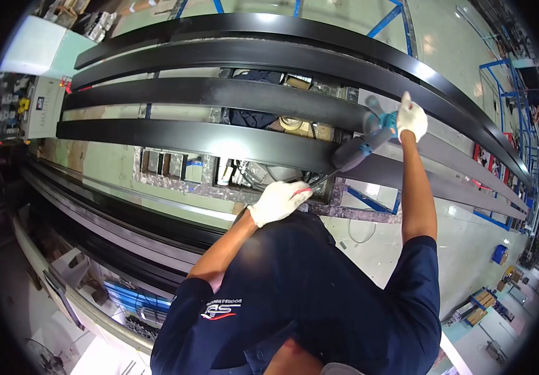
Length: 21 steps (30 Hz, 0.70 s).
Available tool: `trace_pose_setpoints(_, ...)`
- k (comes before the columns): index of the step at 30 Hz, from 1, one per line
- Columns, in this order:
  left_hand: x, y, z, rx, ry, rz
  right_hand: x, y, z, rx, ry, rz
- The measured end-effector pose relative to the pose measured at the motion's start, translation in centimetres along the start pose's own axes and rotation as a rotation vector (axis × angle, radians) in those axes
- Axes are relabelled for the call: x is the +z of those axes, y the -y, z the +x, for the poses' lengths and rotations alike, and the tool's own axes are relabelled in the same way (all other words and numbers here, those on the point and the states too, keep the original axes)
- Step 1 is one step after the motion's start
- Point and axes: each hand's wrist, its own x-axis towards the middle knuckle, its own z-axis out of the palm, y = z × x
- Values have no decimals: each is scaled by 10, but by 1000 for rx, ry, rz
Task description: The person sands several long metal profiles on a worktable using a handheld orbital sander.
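Observation:
My right hand, in a white glove, is at the teal end of a dark power tool, with its fingers closed round that end and one digit pointing up. The tool is over the long dark metal bars, and its round front part looks blurred. A thin dark cable runs from the tool's rear to my left hand. That hand, also gloved in white, is closed on the cable near my waist; its fingertips are partly hidden.
Under the bars is a speckled frame with compartments holding dark cloth, tape and a bottle. More long dark profiles lie at the left. A white machine stands at the far left, and blue racks at the right.

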Motion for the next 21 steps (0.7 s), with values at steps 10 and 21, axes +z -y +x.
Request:
trace_pose_setpoints(10,-10,25,-21,23,-82,-74,12,13,0,38,38,8)
trace_pose_setpoints(21,-44,140,-150,-297,-458,-547,86,273,-120,-344,167,160)
